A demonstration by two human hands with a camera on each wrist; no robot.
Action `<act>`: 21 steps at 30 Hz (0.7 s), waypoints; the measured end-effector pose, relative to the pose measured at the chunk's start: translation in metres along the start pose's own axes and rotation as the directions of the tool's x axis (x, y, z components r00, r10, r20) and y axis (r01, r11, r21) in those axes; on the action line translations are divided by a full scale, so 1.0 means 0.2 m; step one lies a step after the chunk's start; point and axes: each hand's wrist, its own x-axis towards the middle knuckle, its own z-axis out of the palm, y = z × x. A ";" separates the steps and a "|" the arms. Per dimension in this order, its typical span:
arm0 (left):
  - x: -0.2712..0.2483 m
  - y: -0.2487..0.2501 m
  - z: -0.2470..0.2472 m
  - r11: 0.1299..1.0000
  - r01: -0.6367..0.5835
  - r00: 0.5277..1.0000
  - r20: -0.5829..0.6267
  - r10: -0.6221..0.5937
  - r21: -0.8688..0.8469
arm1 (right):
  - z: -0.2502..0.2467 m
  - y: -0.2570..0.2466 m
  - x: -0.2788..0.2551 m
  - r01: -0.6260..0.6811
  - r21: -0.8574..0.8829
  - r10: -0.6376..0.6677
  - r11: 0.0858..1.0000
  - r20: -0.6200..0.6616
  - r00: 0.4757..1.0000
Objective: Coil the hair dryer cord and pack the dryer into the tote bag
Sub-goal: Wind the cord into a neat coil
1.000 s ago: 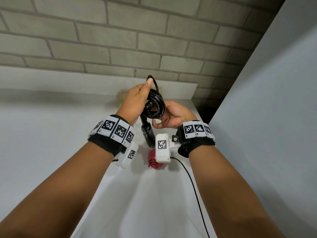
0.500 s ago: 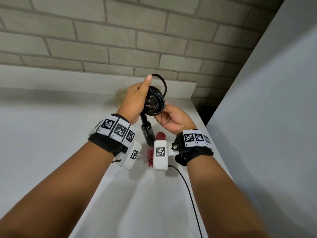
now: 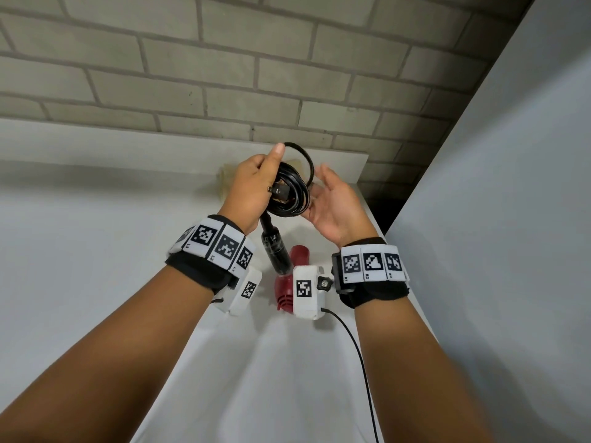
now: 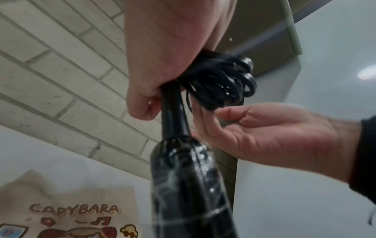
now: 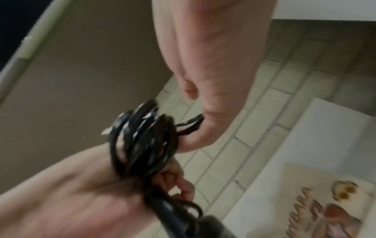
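My left hand (image 3: 256, 190) grips a coil of black cord (image 3: 289, 195) at chest height, thumb up; one loose loop arcs above the bundle. The plug lies against the coil. Below hangs the hair dryer, its black handle (image 3: 275, 251) and red body (image 3: 286, 284) partly hidden by a wrist camera. My right hand (image 3: 335, 203) stands beside the coil with straight fingers, its fingertips (image 4: 205, 112) touching the cord (image 4: 219, 83). The beige tote bag (image 4: 71, 209), printed with a capybara, lies flat on the counter behind; the head view shows only a sliver of the bag (image 3: 225, 179).
A white counter (image 3: 96, 251) runs up to a low ledge and a grey brick wall (image 3: 224, 75). A grey panel (image 3: 511, 219) rises close on the right, with a dark gap at its far end. A thin black cable (image 3: 358, 356) trails from the right wrist camera.
My right hand has let go of the coil's right side and opened, palm toward the bundle. A loose loop now stands out above the coil. The left hand keeps its grip.
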 end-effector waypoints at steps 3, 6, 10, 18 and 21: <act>0.00 0.00 0.02 1.000 -0.019 1.000 0.015 0.018 0.018 | 0.06 -0.02 -0.02 0.051 -0.271 -0.069 0.961 -0.057 0.996; -0.01 0.00 0.02 0.999 -0.032 0.999 -0.015 0.032 0.039 | 0.10 -0.02 -0.05 0.036 -0.579 -0.044 0.815 0.000 0.999; 0.00 -0.01 0.00 1.000 0.006 0.999 -0.036 -0.006 -0.001 | 0.08 0.01 -0.07 0.215 -0.520 -0.192 0.827 0.099 0.976; 0.02 0.00 0.00 0.998 0.055 0.995 -0.080 -0.056 -0.008 | 0.07 0.06 -0.12 0.473 -0.564 -0.389 0.677 0.271 0.881; 0.02 0.00 0.01 0.999 0.050 0.996 -0.075 -0.049 0.014 | 0.11 0.08 -0.13 0.455 -0.589 -0.438 0.668 0.183 0.880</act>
